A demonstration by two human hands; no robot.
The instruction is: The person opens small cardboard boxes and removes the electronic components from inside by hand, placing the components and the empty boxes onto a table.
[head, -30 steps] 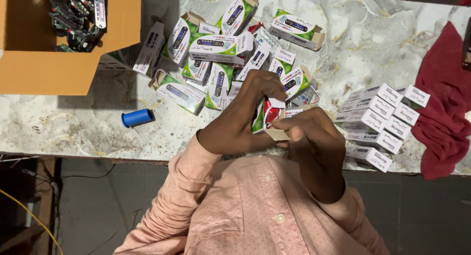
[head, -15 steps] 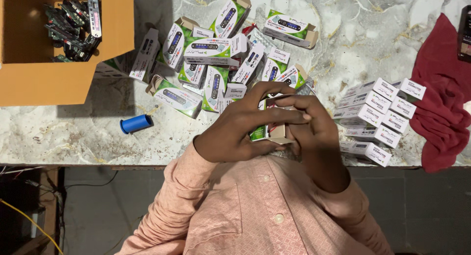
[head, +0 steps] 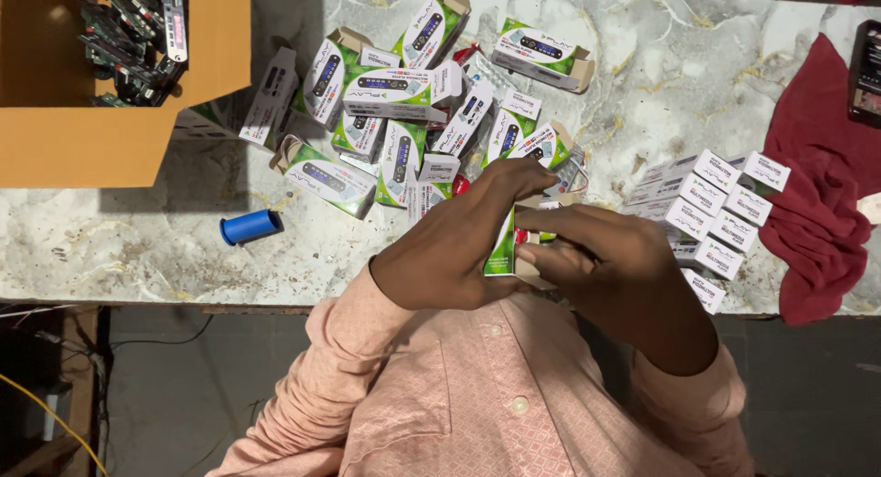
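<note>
Both my hands are closed around one small green and white carton (head: pixel 504 248), held upright just above the near edge of the marble table (head: pixel 138 248). My left hand (head: pixel 459 248) wraps its left side, fingers over the top. My right hand (head: pixel 606 261) grips its right side, where a brown inner flap shows. Most of the carton is hidden by my fingers. Right behind it lies a heap of several like cartons (head: pixel 404 101), some with open flaps.
A brown cardboard box (head: pixel 110 138) with dark electronic parts stands at the far left. A blue cylinder (head: pixel 250 227) lies on the table. Stacked white cartons (head: pixel 707 202) sit at the right, beside a dark red cloth (head: pixel 817 193).
My hands have closed tighter on the carton and drawn it a little nearer to me; its red and white face is now covered by my fingers.
</note>
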